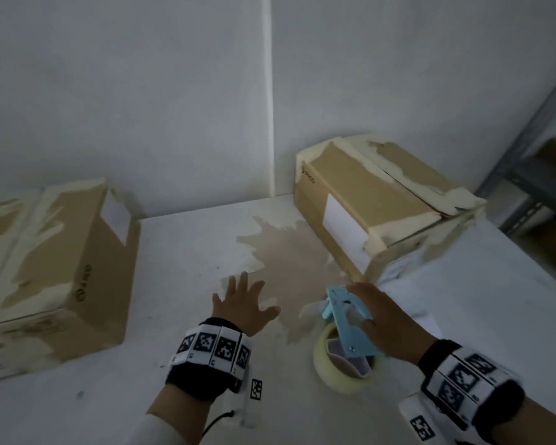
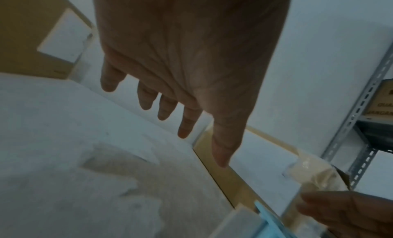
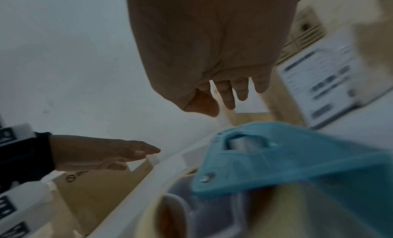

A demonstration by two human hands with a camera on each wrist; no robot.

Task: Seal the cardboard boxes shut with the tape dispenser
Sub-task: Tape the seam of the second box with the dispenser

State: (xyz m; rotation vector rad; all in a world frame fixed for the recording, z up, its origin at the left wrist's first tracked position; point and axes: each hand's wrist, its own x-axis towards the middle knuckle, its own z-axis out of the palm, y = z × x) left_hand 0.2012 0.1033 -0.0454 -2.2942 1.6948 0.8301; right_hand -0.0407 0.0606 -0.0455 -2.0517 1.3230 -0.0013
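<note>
My left hand [image 1: 243, 306] hovers palm-down over the white tabletop [image 1: 180, 396], fingers spread straight and holding nothing; the left wrist view confirms the fingers [image 2: 187, 124] are extended with gaps between them. My right hand [image 1: 387, 319] is over the light blue plastic tape dispenser [image 1: 350, 322], which carries a roll of pale translucent tape [image 1: 341, 369] and sits on the table just in front of me. In the right wrist view my fingers [image 3: 240, 90] look loosely extended above the blue frame, not wrapped round it, though whether they touch it I cannot tell. A brown cardboard box with torn pale tape patches [image 1: 49, 271] stands at far left, and a second brown cardboard box bearing a white label [image 1: 376, 200] lies at right against the wall, flaps closed. A grey metal shelf frame [image 1: 527, 162] stands beyond it.
</note>
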